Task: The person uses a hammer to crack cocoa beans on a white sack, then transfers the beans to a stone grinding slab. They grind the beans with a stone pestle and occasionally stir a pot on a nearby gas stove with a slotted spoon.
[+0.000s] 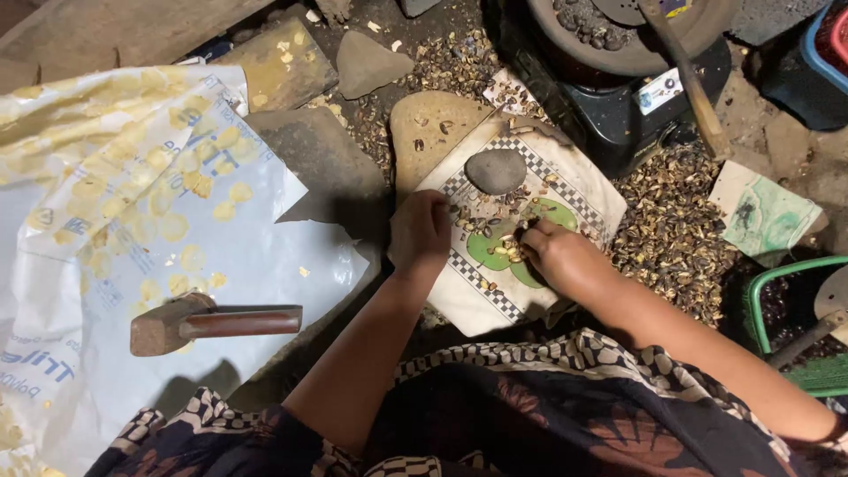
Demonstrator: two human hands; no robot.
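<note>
A large plastic sheet (132,265) carries flattened yellow discs and a hammer (208,322). On the checked cloth (565,190), beside a grey stone (495,170), the left hand (420,231) is loosely curled, apparently empty; the right hand (565,261) pinches kernels (505,252). Sorting goes best with fingertips only, flicking shell aside.

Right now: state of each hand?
Left hand: curled shut at the cloth edge; contents cannot be told.
Right hand: fingers pinched among nut pieces on the cloth; grip unclear.
</note>
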